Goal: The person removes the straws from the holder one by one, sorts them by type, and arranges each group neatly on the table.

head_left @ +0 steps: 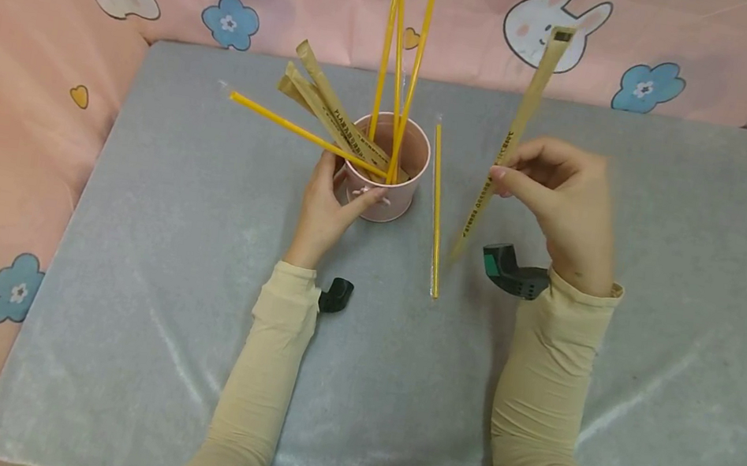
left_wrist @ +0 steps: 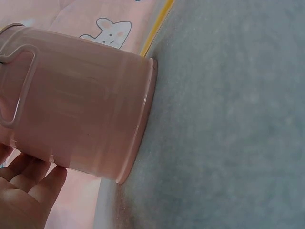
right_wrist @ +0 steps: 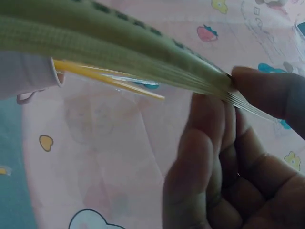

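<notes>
My left hand (head_left: 322, 210) holds the near left side of a small pink bucket (head_left: 391, 210), thumb in front and fingers behind. In the left wrist view the fingertips touch the bucket's wall (left_wrist: 88, 100). Several yellow straws (head_left: 420, 56) in clear wrap and several tan paper-wrapped straws (head_left: 320, 102) lean out of it. One yellow straw (head_left: 275, 117) slants far left over the rim. My right hand (head_left: 564, 200) pinches another paper-wrapped straw (head_left: 522, 118) with dark print, between thumb and fingers, tilted above the table right of the bucket.
A single wrapped yellow straw (head_left: 436, 218) lies on the grey cloth-covered table (head_left: 380, 393), between the bucket and my right hand. A pink cloth (head_left: 334, 4) with rabbits and flowers hangs behind the table. Dark wrist cameras (head_left: 514, 273) stick out from both sleeves.
</notes>
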Demonstrator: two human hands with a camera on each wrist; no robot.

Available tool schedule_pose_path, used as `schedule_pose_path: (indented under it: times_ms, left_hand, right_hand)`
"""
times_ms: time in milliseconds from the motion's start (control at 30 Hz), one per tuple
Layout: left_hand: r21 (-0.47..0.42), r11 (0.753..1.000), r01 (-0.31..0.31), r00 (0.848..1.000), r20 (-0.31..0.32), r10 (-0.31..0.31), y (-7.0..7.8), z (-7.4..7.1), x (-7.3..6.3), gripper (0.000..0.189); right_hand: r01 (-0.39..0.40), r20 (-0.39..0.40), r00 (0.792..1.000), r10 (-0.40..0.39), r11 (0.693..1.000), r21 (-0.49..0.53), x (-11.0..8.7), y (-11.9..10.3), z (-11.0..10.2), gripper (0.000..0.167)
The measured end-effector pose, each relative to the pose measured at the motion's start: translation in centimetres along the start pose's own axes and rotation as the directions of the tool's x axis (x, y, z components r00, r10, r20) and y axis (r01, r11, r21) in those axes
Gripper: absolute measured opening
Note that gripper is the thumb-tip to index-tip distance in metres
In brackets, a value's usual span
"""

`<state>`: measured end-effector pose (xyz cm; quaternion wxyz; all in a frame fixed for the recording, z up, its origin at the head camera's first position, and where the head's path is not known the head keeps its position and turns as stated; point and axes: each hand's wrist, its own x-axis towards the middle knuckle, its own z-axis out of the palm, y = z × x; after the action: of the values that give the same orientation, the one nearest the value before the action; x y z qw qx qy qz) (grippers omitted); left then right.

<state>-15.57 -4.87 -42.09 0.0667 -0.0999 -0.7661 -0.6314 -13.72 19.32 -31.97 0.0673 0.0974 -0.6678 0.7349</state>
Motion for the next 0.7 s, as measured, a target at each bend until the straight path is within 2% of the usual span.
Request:
schedule_pose_path:
  times_ms: [100, 233, 467, 700]
  left_hand:
    - [0.000, 1.000, -0.004, 1.000, -0.002, 0.004, 0.0, 0.0, 0.0, 0.075]
    - [-0.001, 1.000, -0.004, 1.000, -0.003, 0.004, -0.1, 0.0, 0.0, 0.074]
    - [-0.008, 1.000, 0.007, 1.000, 0.004, -0.007, -0.1, -0.1, 0.0, 0.074]
    - [0.000, 1.000, 0.001, 1.000, -0.001, -0.001, -0.1, 0.0, 0.0, 0.073]
  right_hand:
    - [-0.064, 0.059, 0.996, 0.068, 0.995, -0.075, 0.0, 0.0, 0.0, 0.006]
    - [-0.110, 0.095, 0.988, 0.124, 0.985, -0.135, 0.1, 0.1, -0.1, 0.007]
    - [-0.169, 0.122, 0.971, 0.205, 0.951, -0.257, 0.6, 1.0, -0.3, 0.004]
    - [-0.235, 0.123, 0.951, 0.284, 0.922, -0.308, 1.4, 2.6, -0.5, 0.003]
